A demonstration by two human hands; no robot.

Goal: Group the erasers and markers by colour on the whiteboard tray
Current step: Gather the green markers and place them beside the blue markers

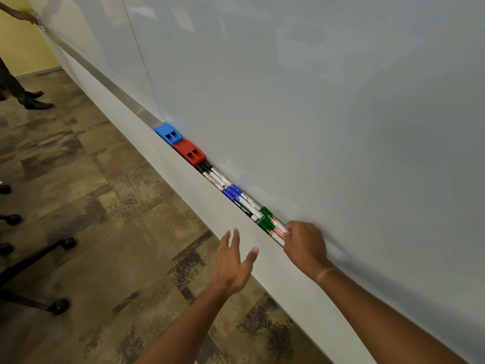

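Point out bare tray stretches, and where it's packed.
Bare: tray left of the blue eraser. Packed: red eraser, black-capped markers, blue-capped markers, green-capped markers, up to the right hand. Beyond it: hidden.

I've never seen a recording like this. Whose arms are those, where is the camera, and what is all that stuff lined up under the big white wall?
There is no machine here: the arms belong to a person wearing a camera on the head, looking down at their own hands. The white wall is a whiteboard, and along its bottom runs a narrow tray. In the tray, far to near, lie a blue eraser, a red eraser, black-capped markers, blue-capped markers and green-capped markers. The right hand grips the near ends of the green ones. The left hand hovers open, holding nothing.
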